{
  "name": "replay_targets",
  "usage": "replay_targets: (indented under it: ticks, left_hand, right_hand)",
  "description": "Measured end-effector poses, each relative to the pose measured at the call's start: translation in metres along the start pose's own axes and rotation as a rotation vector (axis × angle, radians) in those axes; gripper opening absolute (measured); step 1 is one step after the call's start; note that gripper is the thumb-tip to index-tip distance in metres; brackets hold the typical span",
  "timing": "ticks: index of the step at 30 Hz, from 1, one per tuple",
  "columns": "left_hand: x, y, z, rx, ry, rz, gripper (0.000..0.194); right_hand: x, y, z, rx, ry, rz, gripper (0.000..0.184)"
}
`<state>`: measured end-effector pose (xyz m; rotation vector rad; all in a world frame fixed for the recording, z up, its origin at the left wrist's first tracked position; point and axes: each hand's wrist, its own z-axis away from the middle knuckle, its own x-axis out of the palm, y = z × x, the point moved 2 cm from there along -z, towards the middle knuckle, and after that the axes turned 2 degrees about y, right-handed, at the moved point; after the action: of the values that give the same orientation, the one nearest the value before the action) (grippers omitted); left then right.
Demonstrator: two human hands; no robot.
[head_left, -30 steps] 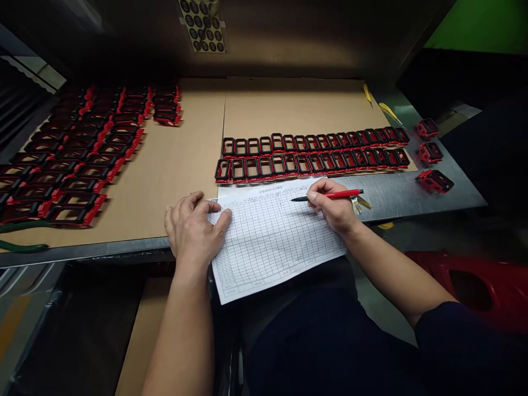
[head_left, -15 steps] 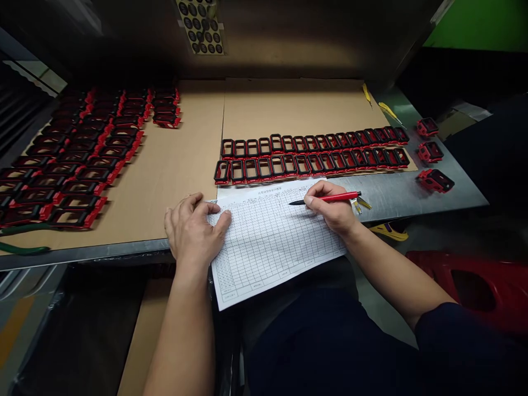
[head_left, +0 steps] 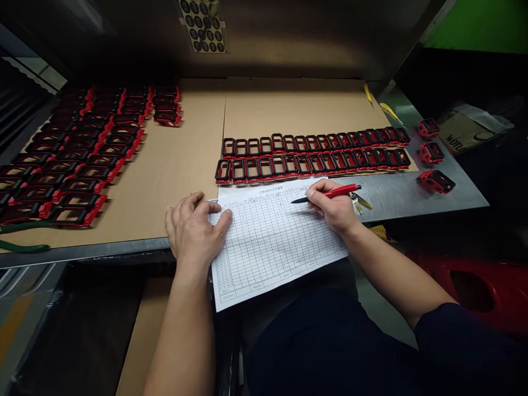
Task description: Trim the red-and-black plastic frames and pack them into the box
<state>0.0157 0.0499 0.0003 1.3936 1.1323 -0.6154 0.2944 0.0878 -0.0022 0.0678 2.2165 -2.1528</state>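
Left hand: half-open, gripping nothing; anchor the form under your thumb.
Right hand: closed, pinching the pen; make 1 light stroke each time.

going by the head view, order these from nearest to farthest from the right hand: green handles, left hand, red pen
1. Red pen: held in the right hand.
2. Left hand: across at the left edge of the paper.
3. Green handles: at the far left, well past the left hand.
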Motion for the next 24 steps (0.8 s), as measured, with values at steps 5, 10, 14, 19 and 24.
replay_targets:
  ticks: [5, 10, 14, 19, 24]
  left_hand:
    - [0.0004, -0.0003, -0.0003, -0.006, -0.005, -0.001, 0.020]
    - [-0.0008, -0.0023, -0.0012, 0.001, -0.010, 0.017, 0.022]
    - [-0.0018, -0.0050, -0.0015, 0.018, -0.035, 0.039, 0.024]
    - [-0.0018, -0.0051, -0.0009, 0.013, -0.033, 0.036, 0.021]
    - [-0.0020, -0.0029, 0.0000, 0.015, -0.027, 0.043, 0.020]
  right_hand:
    - [-0.0045, 0.0075, -0.0048, 0.069, 0.015, -0.140, 0.032]
    - [-0.0017, 0.0020, 0.0026, -0.064, -0.082, 0.002, 0.020]
    - [-0.0021, 0.0011, 0.0025, -0.071, -0.110, -0.007, 0.017]
    - [-0.0053, 0.0058, -0.0026, 0.014, -0.037, -0.128, 0.025]
    - [-0.0014, -0.0012, 0.0022, -0.036, -0.093, 0.006, 0.021]
